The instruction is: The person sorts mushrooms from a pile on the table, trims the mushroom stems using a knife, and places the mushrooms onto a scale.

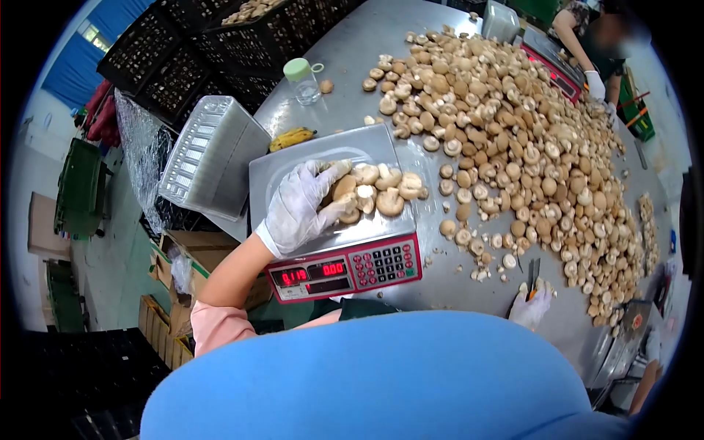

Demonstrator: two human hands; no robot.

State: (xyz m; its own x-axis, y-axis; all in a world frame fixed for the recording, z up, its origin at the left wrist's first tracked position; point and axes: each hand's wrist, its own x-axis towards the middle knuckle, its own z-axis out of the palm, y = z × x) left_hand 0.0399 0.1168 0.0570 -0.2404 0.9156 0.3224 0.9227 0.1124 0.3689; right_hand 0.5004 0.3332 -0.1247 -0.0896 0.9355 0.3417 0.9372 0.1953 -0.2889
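Observation:
My left hand (297, 205), in a white glove, curls its fingers around brown mushrooms (363, 192) lying on the metal pan (330, 238) of a red scale (345, 270). The scale's lit red display reads 0.119 and 0.00. At the lower right, my right hand (531, 306), also gloved, is closed on scissors (534, 277) with grey blades pointing up and a bit of orange at the grip. Most of its fingers and the forearm are hidden behind a large blue shape in the foreground. Beside it spreads a big heap of mushrooms (528, 147).
A stack of clear plastic trays (216, 158) stands left of the scale. Behind it are a banana (292, 138), a green-lidded jar (303, 82) and black crates (249, 44). Across the metal table (447, 293), a co-worker's gloved hand (595, 85) is near another red scale (554, 70).

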